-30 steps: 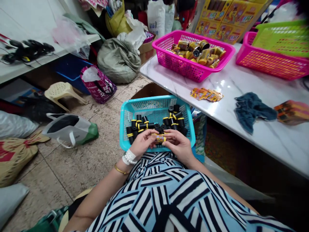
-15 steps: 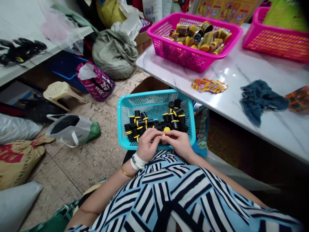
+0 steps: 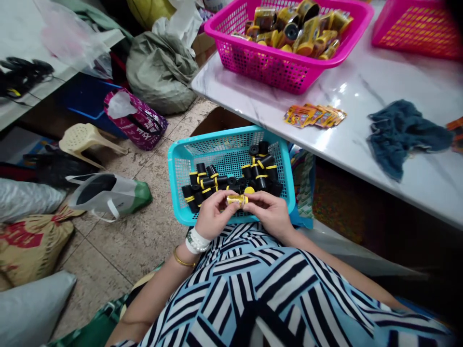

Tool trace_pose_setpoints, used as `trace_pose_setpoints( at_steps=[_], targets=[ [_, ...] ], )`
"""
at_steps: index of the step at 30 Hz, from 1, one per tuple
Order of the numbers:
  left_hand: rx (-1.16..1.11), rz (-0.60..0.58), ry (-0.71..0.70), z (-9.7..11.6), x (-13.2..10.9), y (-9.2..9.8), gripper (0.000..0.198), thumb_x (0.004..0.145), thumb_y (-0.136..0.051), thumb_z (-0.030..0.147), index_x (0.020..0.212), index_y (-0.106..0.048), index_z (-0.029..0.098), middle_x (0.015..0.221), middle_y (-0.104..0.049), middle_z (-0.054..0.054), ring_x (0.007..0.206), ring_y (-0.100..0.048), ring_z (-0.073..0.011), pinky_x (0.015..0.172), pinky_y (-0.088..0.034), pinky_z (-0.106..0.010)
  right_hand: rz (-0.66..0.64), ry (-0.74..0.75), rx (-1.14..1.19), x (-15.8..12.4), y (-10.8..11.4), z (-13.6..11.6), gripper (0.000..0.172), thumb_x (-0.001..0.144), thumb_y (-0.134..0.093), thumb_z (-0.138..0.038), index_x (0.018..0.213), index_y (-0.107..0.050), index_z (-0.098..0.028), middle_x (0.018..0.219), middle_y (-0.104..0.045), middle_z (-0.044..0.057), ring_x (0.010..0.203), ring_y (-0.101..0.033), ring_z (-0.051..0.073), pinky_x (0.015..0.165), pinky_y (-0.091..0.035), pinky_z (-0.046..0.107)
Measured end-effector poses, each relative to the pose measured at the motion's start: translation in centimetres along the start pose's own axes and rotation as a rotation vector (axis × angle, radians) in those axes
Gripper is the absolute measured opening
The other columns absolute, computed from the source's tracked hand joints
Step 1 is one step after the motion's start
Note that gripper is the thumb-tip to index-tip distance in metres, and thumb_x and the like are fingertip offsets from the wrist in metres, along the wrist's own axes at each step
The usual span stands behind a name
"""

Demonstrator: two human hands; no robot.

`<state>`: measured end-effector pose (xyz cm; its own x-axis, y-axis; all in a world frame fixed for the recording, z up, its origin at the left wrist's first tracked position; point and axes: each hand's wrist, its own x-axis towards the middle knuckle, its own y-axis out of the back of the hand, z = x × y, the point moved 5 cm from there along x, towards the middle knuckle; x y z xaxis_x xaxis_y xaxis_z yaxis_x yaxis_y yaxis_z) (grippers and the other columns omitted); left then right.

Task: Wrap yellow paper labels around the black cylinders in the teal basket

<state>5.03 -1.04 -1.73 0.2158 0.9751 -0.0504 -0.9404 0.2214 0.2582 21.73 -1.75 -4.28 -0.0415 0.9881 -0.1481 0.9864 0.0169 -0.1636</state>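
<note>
Between my two hands is a small yellow-labelled canister (image 3: pixel 236 199), held level over the near side of a turquoise basket (image 3: pixel 172 180). My left hand (image 3: pixel 213 214) pinches its left end, and my right hand (image 3: pixel 269 212) grips the yellow end on the right. Inside the basket lie several black canisters (image 3: pixel 261 180) with yellow bands, without labels. A round yellow cap (image 3: pixel 249 190) shows just beyond my right fingers. On the table edge, a fanned pile of orange printed labels (image 3: pixel 314 116) lies beyond the basket.
A pink basket (image 3: pixel 264 77) of labelled canisters stands on the marble-patterned table (image 3: pixel 347 140), with a second pink basket (image 3: pixel 419 36) farther right. A crumpled blue cloth (image 3: pixel 401 137) lies near the table's front. Bags and a cream stool (image 3: pixel 81 137) occupy the floor to the left.
The yellow-labelled canister now shows between my fingers, where my hands earlier covered most of it. My hands have moved slightly apart. The view has shifted, bringing the table closer.
</note>
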Motion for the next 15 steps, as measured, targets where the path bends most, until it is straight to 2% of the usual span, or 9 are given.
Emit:
trace_pose_setpoints(
  at_steps=[3, 6, 8, 11, 15],
  targets=[
    [0.197, 0.049, -0.216, 1.1, 0.0, -0.1, 0.022, 0.086, -0.067, 0.029, 0.106, -0.067, 0.018, 0.099, -0.069, -0.008, 0.092, -0.063, -0.0194, 0.083, -0.051, -0.033, -0.039, -0.24, 0.133, 0.3, -0.1, 1.0, 0.033, 0.063, -0.087, -0.04, 0.086, -0.078, -0.019, 0.073, -0.075, 0.002, 0.061, -0.07, 0.016, 0.067, -0.062, 0.035],
    [0.209, -0.006, -0.332, 1.4, 0.2, -0.5, 0.021, 0.087, -0.066, 0.026, 0.106, -0.066, 0.018, 0.1, -0.07, -0.008, 0.094, -0.063, -0.0193, 0.086, -0.051, -0.034, -0.064, -0.33, 0.196, 0.3, 0.0, 1.5, 0.036, 0.059, -0.089, -0.04, 0.086, -0.078, -0.018, 0.075, -0.077, 0.003, 0.063, -0.072, 0.017, 0.068, -0.062, 0.035],
    [0.191, -0.033, -0.33, 1.2, 0.3, -0.6, 0.02, 0.088, -0.065, 0.026, 0.107, -0.066, 0.018, 0.101, -0.07, -0.008, 0.095, -0.064, -0.0193, 0.086, -0.051, -0.034, -0.059, -0.281, 0.196, 0.1, 0.2, 1.5, 0.034, 0.06, -0.089, -0.039, 0.086, -0.077, -0.019, 0.077, -0.077, 0.003, 0.063, -0.072, 0.017, 0.068, -0.062, 0.034],
    [0.178, -0.022, -0.224, 0.4, 0.1, -0.8, 0.021, 0.089, -0.064, 0.029, 0.106, -0.067, 0.018, 0.102, -0.071, -0.008, 0.089, -0.066, -0.0183, 0.08, -0.052, -0.031, -0.041, -0.116, 0.106, -0.5, 0.4, 1.2, 0.028, 0.068, -0.084, -0.038, 0.089, -0.077, -0.021, 0.082, -0.075, 0.003, 0.064, -0.07, 0.016, 0.066, -0.061, 0.033],
    [0.135, -0.074, -0.001, -0.7, -0.5, -1.1, 0.026, 0.09, -0.061, 0.039, 0.101, -0.068, 0.017, 0.082, -0.07, -0.004, 0.064, -0.061, -0.0138, 0.06, -0.048, -0.025, -0.045, 0.117, -0.182, -1.5, 0.6, 0.5, 0.023, 0.079, -0.076, -0.036, 0.098, -0.076, -0.024, 0.096, -0.074, 0.006, 0.081, -0.071, 0.019, 0.071, -0.06, 0.033]
  ],
)
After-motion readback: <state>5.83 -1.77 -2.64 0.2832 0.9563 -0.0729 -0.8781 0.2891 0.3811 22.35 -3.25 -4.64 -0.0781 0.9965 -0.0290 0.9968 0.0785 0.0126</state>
